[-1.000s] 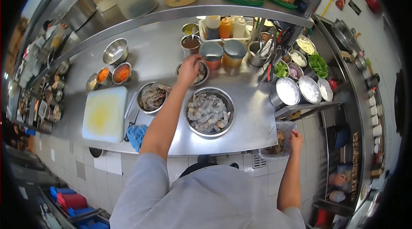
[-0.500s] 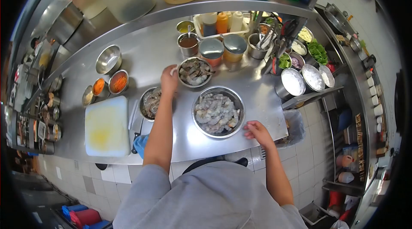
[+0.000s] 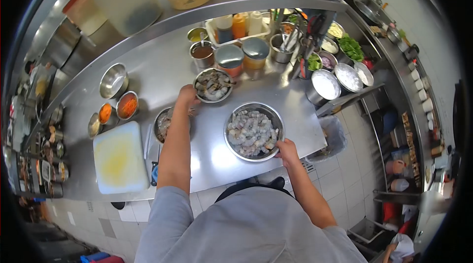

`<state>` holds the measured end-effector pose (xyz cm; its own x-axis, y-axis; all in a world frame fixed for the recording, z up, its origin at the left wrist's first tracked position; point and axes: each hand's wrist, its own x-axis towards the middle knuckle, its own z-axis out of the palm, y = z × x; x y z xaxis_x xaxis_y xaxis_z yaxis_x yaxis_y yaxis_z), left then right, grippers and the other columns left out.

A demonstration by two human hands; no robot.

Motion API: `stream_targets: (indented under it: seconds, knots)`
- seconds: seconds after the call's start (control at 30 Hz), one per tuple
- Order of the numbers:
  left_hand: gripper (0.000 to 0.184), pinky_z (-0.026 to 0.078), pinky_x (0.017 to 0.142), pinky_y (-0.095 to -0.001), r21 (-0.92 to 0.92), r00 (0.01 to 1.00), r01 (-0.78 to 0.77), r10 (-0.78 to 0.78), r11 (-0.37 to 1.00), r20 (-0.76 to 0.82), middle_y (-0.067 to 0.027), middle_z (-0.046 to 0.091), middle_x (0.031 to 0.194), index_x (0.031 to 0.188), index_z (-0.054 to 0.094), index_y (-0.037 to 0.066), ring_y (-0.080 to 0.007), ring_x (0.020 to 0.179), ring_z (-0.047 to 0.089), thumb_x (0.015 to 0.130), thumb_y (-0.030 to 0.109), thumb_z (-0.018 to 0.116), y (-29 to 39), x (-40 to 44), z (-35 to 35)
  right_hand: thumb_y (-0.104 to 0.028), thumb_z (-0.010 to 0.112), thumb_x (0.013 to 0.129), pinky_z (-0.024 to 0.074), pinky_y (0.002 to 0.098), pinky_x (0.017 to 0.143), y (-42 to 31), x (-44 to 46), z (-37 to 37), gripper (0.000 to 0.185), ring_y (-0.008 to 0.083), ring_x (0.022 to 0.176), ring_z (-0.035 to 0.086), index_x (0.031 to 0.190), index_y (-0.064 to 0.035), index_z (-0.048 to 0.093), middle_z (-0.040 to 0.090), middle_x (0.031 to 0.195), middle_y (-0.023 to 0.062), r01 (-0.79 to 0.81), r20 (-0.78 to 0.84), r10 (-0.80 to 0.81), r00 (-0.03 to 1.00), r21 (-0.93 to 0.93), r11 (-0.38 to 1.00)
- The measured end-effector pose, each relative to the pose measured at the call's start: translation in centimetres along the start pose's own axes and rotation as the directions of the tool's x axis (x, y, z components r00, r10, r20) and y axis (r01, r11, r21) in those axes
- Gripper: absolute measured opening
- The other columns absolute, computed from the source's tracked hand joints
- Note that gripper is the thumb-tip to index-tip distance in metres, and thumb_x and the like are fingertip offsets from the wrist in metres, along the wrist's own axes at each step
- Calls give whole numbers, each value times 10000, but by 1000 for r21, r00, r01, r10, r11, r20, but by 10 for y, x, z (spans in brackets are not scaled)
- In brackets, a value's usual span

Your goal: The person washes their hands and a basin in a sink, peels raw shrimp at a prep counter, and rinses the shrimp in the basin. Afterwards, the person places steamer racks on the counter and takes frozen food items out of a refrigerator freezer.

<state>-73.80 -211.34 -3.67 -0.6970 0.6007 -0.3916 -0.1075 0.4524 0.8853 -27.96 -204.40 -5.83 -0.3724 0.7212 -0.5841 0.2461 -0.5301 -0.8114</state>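
the large bowl point(image 3: 252, 158) of shrimp point(image 3: 252, 132) sits just left of the right hand point(image 3: 289, 152), its thumb and fingers seemingly pinched round the rim. the smaller bowl point(image 3: 212, 101) lies just right of the left hand point(image 3: 186, 96), curled at its edge; whether gripping, i cannot tell. this looks like bowl handling; shifting either calls for a level hold. left of the left forearm lies a cutting board point(image 3: 119, 157).

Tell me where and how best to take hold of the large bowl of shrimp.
Take the large bowl by its rim, probably from the near right, where the right hand grips it. The round edge is bare, while shrimp heap the middle. Adding the left hand at the opposite rim would likely keep it level.
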Motion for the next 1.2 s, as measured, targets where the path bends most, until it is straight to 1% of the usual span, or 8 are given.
stream_targets:
  seconds: [0.1, 0.17, 0.3, 0.47, 0.73, 0.93, 1.0, 1.2]
  knots:
    - [267, 550, 507, -365, -63, 999, 49, -49, 997, 2, -152, 644, 845, 1064, 587, -5, -230, 623, 636, 817, -11, 483, 5, -8, 20, -34, 550, 806, 586, 386, 692, 16, -15, -48, 235, 243, 792, 675, 1019, 31, 626, 670, 918, 123, 20, -32, -12, 999, 257, 966]
    - [316, 546, 479, -359, -164, 979, 92, -118, 982, -163, -162, 649, 880, 1117, 560, -5, -252, 623, 644, 816, -39, 469, 7, -24, 38, -17, 534, 810, 597, 405, 713, 24, -33, -86, 282, 262, 813, 692, 1067, 53, 625, 676, 945, 153, 32, -96, -2, 995, 306, 952]
    - [359, 549, 470, -355, -287, 988, 122, -144, 950, -56, -170, 651, 916, 1188, 513, 2, -266, 637, 653, 833, -35, 473, -10, -32, 60, -12, 535, 792, 601, 411, 692, 50, -59, -162, 280, 259, 797, 693, 1055, 46, 615, 675, 943, 157, 84, -221, -7, 975, 339, 937]
    - [385, 555, 473, -358, -521, 944, 71, -226, 851, -241, -133, 658, 947, 1220, 508, 71, -270, 699, 666, 845, -14, 530, -25, -70, 112, -18, 545, 760, 598, 402, 647, 68, -84, -235, 265, 227, 735, 677, 1017, 17, 600, 669, 912, 130, 137, -372, 43, 927, 443, 886]
    - [480, 546, 477, -375, -590, 995, 87, -102, 803, 8, -140, 623, 1042, 1273, 404, 115, -276, 778, 672, 822, -6, 515, -81, -129, 168, -22, 537, 773, 585, 410, 673, 97, -102, -380, 248, 227, 726, 653, 1011, -7, 604, 662, 908, 111, 218, -492, 90, 866, 532, 818]
    - [412, 467, 425, -332, -338, 978, 207, -204, 918, 45, -119, 626, 990, 1189, 452, 106, -239, 702, 639, 796, -16, 468, -48, -214, 255, -5, 538, 771, 584, 393, 633, 107, -110, -508, 237, 222, 723, 660, 1000, -5, 603, 666, 894, 110, 232, -549, 115, 828, 521, 821]
    - [410, 429, 413, -318, -244, 960, 195, -133, 950, 247, -123, 638, 1013, 1185, 470, 95, -230, 682, 630, 793, -18, 445, -38, -226, 286, 3, 535, 768, 587, 392, 640, 104, -118, -542, 242, 224, 721, 663, 1001, 2, 603, 667, 898, 114, 263, -569, 109, 815, 530, 806]
    - [566, 601, 686, -470, -160, 860, 223, -117, 962, 497, -133, 634, 1135, 1329, 434, 56, -293, 920, 676, 782, -87, 478, 30, -259, 425, 3, 516, 784, 590, 413, 696, 83, -121, -621, 316, 246, 818, 666, 1098, 15, 539, 643, 996, 136, 368, -620, 99, 778, 578, 729]
